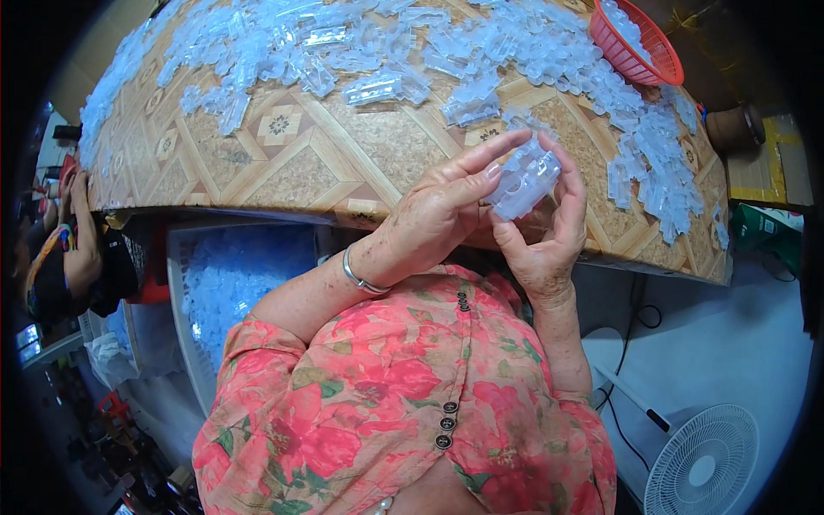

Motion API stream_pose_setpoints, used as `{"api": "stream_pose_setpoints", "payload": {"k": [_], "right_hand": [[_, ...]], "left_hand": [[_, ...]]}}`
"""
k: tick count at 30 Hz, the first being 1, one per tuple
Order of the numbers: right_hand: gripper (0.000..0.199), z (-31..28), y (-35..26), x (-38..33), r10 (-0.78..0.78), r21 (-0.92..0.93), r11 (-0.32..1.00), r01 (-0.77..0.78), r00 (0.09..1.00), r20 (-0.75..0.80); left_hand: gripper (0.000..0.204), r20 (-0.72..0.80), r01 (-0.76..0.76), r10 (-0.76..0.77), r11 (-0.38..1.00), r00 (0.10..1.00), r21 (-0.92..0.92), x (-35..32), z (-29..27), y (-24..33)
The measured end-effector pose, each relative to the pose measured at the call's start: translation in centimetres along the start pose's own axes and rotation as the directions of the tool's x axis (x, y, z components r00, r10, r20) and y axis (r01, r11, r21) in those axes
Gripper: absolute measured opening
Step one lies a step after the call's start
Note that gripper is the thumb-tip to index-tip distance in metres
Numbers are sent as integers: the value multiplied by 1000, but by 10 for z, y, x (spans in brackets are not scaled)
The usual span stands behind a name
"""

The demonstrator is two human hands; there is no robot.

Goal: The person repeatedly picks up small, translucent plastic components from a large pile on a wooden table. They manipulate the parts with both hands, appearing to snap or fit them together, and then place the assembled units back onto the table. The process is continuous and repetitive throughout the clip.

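Observation:
Both my hands are raised at the table's near edge around one clear plastic part [525, 182], a boxy, translucent piece with rounded hollows. My left hand [451, 193], with a silver bangle at its wrist, grips the part's left side between thumb and fingers. On the other side, my right hand [554, 219] has its thumb under the lower edge and its fingers along the right side and top. Beyond my hands, many similar clear plastic pieces [378, 86] lie heaped over the patterned table [343, 142].
A red plastic basket [631, 51] holding clear pieces stands at the far right. Below the table on the left is a white crate [182, 300] full of clear parts. A white fan [704, 468] is at lower right. Another person's arm [81, 240] shows at far left.

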State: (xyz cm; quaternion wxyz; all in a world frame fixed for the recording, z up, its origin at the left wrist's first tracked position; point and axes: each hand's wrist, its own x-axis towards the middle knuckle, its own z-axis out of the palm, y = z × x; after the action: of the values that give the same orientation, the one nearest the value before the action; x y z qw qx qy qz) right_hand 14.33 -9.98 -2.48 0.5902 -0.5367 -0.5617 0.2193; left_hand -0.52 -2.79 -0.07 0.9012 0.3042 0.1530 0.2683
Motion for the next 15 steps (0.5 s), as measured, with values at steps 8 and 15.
{"api": "stream_pose_setpoints", "payload": {"k": [8, 15], "right_hand": [[82, 4, 0, -2, 70, 93, 993, -69, 998, -4], [84, -2, 3, -1, -54, -141, 988, 58, 998, 32]], "left_hand": [[60, 60, -3, -1, 998, 998, 64, -2, -4, 1], [58, 44, -60, 51, 967, 998, 247, -3, -5, -3]]}}
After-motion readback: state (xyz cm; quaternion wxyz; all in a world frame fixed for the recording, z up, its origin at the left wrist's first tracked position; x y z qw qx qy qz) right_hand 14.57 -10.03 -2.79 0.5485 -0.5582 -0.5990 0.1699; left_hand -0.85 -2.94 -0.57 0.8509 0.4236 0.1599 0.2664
